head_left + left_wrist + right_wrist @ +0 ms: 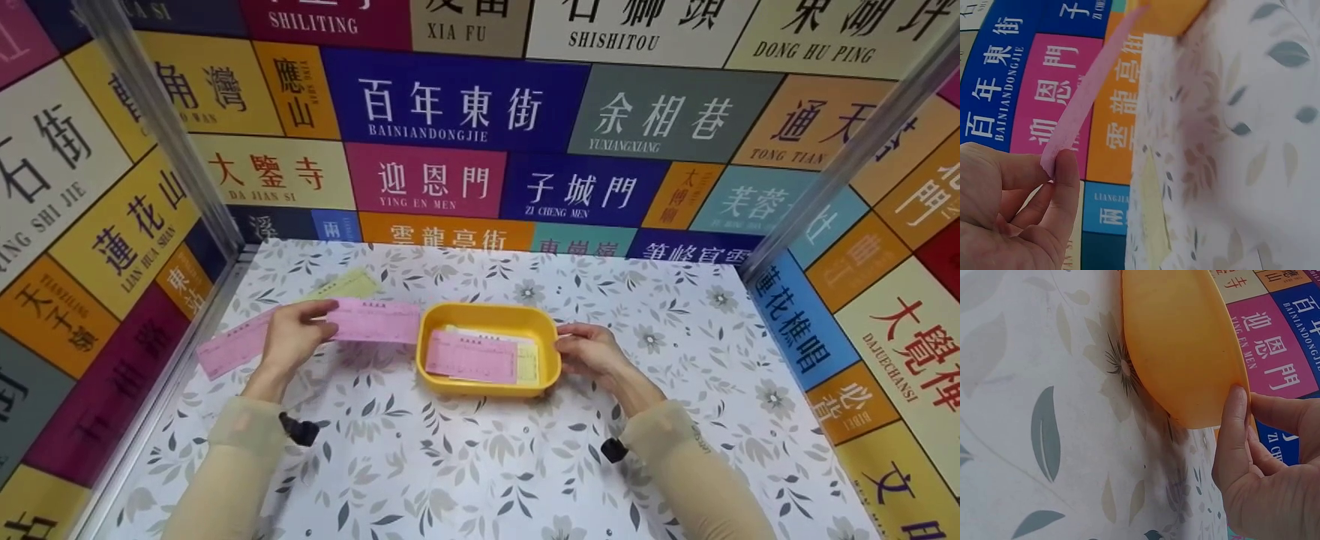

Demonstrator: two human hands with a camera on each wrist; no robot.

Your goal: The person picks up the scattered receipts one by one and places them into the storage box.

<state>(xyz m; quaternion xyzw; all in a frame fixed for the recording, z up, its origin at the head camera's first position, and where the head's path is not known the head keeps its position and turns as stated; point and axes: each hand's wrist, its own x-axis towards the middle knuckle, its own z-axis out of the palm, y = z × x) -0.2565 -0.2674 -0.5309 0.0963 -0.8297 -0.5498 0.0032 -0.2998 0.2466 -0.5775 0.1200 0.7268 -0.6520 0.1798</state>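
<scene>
Between thumb and fingers, my left hand pinches the left end of a pink paper slip printed with small text. The slip's far end reaches the left rim of a yellow plastic box. My right hand grips the box's right rim, thumb on one side and fingers on the other, as the right wrist view also shows the box wall. Inside lie another pink slip, a yellow slip and a white slip mostly hidden beneath them.
Left of the box, a second pink slip lies partly behind my left hand. A yellow-green slip lies farther back. The table has a leaf-patterned cover, with colourful sign-printed panels rising at the back and both sides.
</scene>
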